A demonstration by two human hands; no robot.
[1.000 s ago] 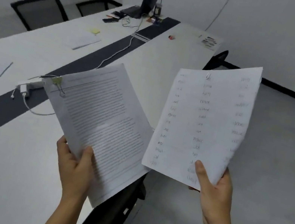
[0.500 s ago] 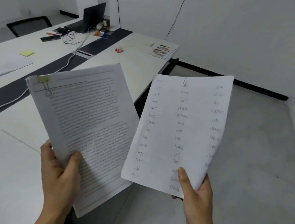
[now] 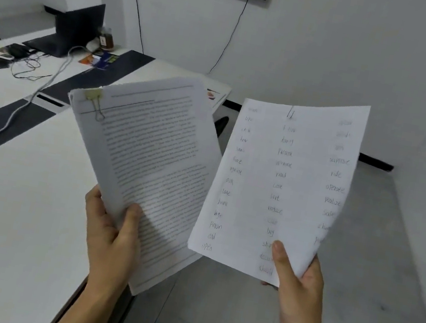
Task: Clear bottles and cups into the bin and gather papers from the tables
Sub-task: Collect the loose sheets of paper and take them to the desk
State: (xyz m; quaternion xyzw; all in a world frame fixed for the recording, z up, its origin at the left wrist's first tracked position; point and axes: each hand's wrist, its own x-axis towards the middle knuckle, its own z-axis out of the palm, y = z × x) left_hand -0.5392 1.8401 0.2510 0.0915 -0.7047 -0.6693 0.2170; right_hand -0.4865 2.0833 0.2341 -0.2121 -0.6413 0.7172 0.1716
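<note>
My left hand (image 3: 109,240) grips the bottom edge of a clipped stack of printed pages (image 3: 147,155), held by a gold binder clip (image 3: 94,100) at its top left corner. My right hand (image 3: 297,287) pinches the lower edge of a handwritten word-list sheet (image 3: 281,185), thumb on its front. Both papers are raised in front of me, side by side, the sheet's left edge overlapping the stack slightly. A small brown bottle (image 3: 106,38) stands far back on the long white table (image 3: 14,197).
A laptop (image 3: 66,33), cables (image 3: 32,66), colourful cards (image 3: 100,60) and a dark remote lie at the table's far end. A dark strip with a white cable (image 3: 11,117) runs along the table. A wall screen hangs above. Grey floor (image 3: 352,300) lies to the right.
The view has advanced along the table toward its far end and tilted up. Both hands keep the same grip, with the papers raised slightly and held a little closer together.
</note>
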